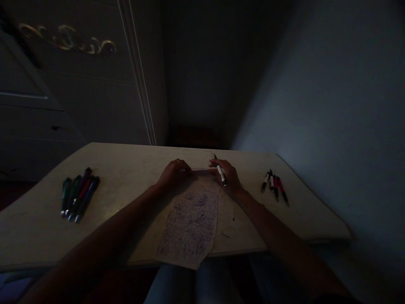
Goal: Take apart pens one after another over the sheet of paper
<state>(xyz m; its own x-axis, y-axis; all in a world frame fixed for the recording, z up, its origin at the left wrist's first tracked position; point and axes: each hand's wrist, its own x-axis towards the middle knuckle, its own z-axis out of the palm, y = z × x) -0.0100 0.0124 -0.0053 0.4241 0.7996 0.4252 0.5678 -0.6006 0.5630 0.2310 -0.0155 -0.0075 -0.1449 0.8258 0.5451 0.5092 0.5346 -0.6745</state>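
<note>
A sheet of paper [191, 223] covered in dark scribbles lies on the table, its lower end hanging past the near edge. At its far left corner my left hand [174, 173] is closed, fingertips pinching the paper's edge. My right hand [229, 177] sits at the far right corner with a white and black pen [220, 174] held between its fingers, tip pointing away from me. Its fingertips also touch the paper's top edge. The dim light hides the exact finger contact.
Several dark, coloured pens [79, 194] lie grouped on the left of the table [133, 164]. To the right is another group of pens [278, 188], white, black and red. A pale wall [332, 105] borders the right side; a cabinet with ornate trim [95, 101] stands behind left.
</note>
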